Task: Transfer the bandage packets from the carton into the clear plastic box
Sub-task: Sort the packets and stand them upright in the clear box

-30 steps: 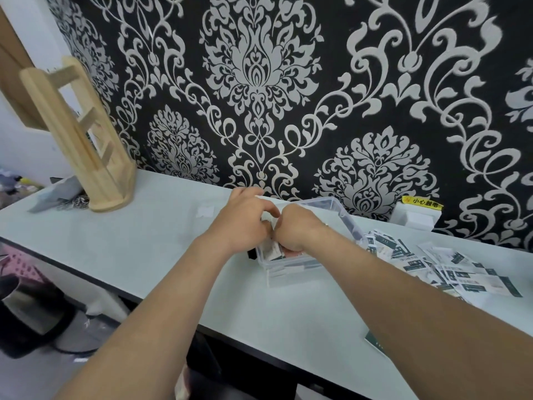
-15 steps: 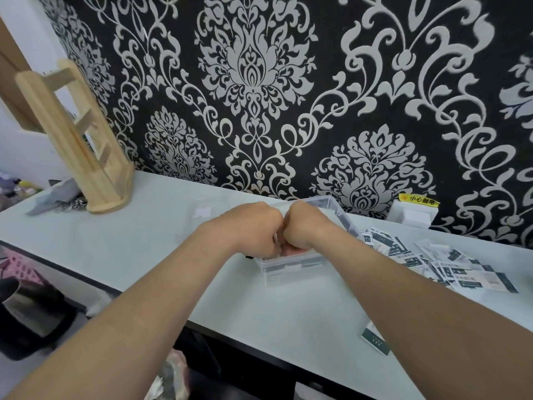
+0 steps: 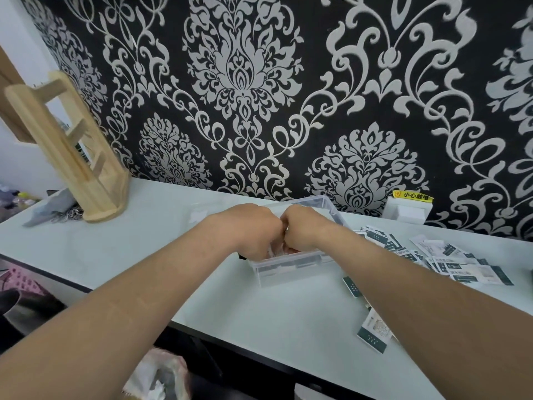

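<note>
Here, the fingers of the left hand (image 3: 253, 229) and right hand (image 3: 305, 229) are curling down into the box (image 3: 288, 274), with the knuckles touching. The backs of the hands are hiding the fingers, so I cannot tell whether they are clamping the packets (image 3: 291, 262) lying in the box or only pressing on them.

Uneven pressing is likely risking a tip or slide of the light box. Withdrawing carelessly could be dragging packets back out. The right forearm is lying just beside a stray packet (image 3: 373, 334) at the near edge of the table (image 3: 144, 246) and may be nudging it off.

The packets in the box are showing through its near wall as flat white-and-dark-green sachets. Loose packets (image 3: 461, 267) are lying scattered to the right.
</note>
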Available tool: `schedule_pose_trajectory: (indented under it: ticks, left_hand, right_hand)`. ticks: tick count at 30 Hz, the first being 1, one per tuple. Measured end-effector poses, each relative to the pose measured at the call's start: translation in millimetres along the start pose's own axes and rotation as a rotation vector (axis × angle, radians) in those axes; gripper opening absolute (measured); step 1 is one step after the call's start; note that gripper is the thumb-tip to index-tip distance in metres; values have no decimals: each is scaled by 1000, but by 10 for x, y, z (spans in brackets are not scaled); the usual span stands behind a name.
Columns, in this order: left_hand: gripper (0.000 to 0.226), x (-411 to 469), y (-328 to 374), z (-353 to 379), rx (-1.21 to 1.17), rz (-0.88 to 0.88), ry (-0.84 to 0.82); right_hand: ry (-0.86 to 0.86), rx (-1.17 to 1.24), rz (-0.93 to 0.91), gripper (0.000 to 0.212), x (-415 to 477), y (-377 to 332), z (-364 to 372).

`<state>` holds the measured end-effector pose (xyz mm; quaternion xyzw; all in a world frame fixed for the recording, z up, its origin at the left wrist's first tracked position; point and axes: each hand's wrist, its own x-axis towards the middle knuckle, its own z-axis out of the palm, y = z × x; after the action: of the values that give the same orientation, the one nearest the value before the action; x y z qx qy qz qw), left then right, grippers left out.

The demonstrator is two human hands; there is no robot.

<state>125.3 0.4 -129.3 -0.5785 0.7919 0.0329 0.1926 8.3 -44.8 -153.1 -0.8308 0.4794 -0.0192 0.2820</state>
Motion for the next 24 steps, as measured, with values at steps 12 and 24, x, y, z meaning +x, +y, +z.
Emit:
schedule_pose_trajectory:
  ticks: [12,24]
  left_hand:
    - [40,97,-32,114,-58,17,-38]
    - [42,-49,-62,-47,-265,-74,164]
  right_hand:
    - [-4,126,-26,22,-54,95,-96]
    - [284,318,-64,19,-543,443,-568]
